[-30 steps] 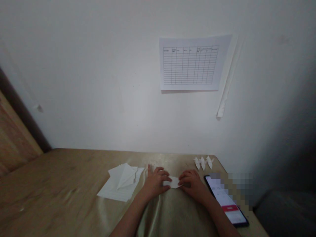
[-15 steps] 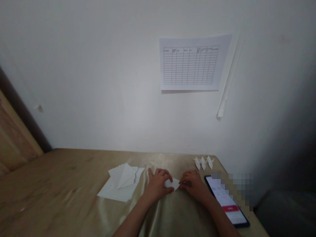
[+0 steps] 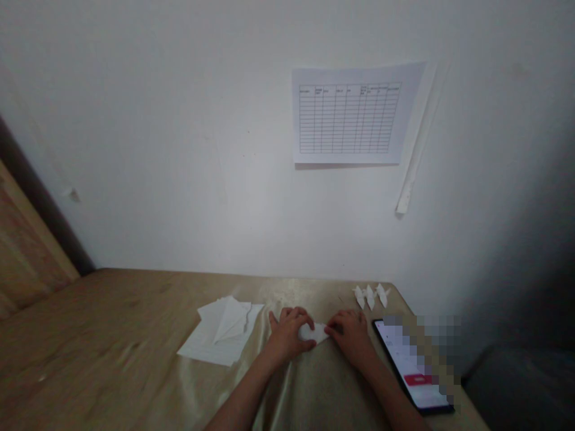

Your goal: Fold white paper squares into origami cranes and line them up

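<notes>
Between my hands a small piece of folded white paper (image 3: 319,333) lies on the cloth-covered table. My left hand (image 3: 290,333) curves around its left part, thumb and fingers gripping it. At the paper's right corner, my right hand (image 3: 349,333) pinches the edge with thumb and forefinger. Fine folds are too small to make out. Three small folded white paper shapes (image 3: 369,297) stand in a row beyond my right hand.
Several loose white sheets (image 3: 211,347) lie left of my hands, a folded one on top. To the right rests a phone (image 3: 406,365) with a lit screen. A printed chart (image 3: 348,120) hangs on the wall behind the table (image 3: 112,341).
The right part of the paper now lies flatter and looks narrower. My right fingers have shifted slightly at its corner; my left hand has stayed nearly still.
</notes>
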Demonstrator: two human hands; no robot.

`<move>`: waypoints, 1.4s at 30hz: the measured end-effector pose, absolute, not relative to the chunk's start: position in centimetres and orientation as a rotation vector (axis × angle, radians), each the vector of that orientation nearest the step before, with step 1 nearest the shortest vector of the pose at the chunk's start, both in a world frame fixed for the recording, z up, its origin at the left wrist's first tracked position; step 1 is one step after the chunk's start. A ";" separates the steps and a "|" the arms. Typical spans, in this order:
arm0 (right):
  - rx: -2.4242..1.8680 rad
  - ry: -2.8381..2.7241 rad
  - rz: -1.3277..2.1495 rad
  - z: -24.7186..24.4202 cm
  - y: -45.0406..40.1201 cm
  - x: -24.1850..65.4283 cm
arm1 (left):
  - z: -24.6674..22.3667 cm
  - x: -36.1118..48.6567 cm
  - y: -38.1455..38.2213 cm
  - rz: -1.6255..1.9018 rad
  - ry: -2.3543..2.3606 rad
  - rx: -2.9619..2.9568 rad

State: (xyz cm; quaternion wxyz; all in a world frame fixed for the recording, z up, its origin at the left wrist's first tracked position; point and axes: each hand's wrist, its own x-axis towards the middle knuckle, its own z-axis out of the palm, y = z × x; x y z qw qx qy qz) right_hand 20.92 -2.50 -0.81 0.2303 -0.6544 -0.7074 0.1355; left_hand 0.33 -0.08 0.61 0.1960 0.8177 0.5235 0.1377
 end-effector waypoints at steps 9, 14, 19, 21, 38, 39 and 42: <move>-1.929 -1.808 0.371 -1.1 -2.4 19.8 | 0.8 0.3 -0.2 0.391 1.463 2.278; -1.936 -1.792 0.384 -0.8 -2.7 19.7 | 0.7 0.3 -0.2 0.441 1.454 2.273; -1.957 -1.779 0.380 -0.8 -2.7 19.7 | 0.3 0.5 -0.2 0.482 1.484 2.256; -1.957 -1.778 0.384 -0.9 -2.6 19.7 | 0.3 0.6 -0.2 0.477 1.486 2.252; -2.020 -1.781 0.267 -1.4 -2.5 18.9 | 0.6 0.8 -0.1 0.368 1.529 2.261; -2.019 -1.782 0.267 -1.3 -2.5 18.9 | 0.6 0.8 -0.1 0.374 1.531 2.259; -2.021 -1.778 0.261 -1.4 -2.4 18.8 | 0.5 0.9 -0.2 0.388 1.523 2.256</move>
